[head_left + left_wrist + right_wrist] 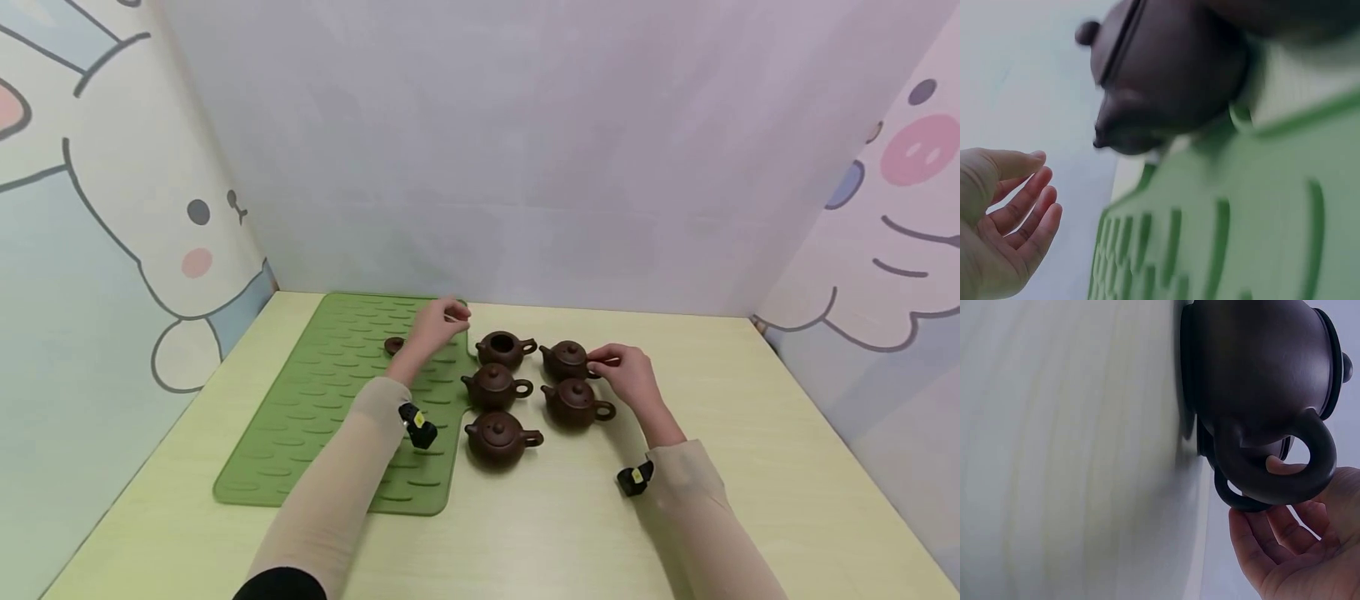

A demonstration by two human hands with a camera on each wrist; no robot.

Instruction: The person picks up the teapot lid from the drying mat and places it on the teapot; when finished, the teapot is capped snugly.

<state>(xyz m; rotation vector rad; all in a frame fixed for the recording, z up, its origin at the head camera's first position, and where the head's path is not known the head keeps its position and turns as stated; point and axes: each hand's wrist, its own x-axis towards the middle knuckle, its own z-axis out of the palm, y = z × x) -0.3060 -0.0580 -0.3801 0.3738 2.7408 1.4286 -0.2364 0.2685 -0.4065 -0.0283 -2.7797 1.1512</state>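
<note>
My right hand (628, 373) pinches the handle of the rear right dark brown teapot (564, 360). In the right wrist view, a nearer teapot (1260, 362) partly hides that handle and my thumb. Over the back of the green mat (300, 417), my left hand (441, 327) is raised with loosely bent fingers and holds nothing. Nearest to it is a lidless teapot (498, 348), its round opening showing. A small brown lid (393, 344) lies on the mat beside my left wrist. In the left wrist view, a lidded teapot (1166, 69) looms blurred above the mat.
Two lidded teapots, one in the middle (491, 387) and one in front (497, 439), stand along the mat's right edge. Another lidded teapot (575, 403) stands in front of the one I hold. Pale cloth walls (525, 167) border the wooden table (570, 533).
</note>
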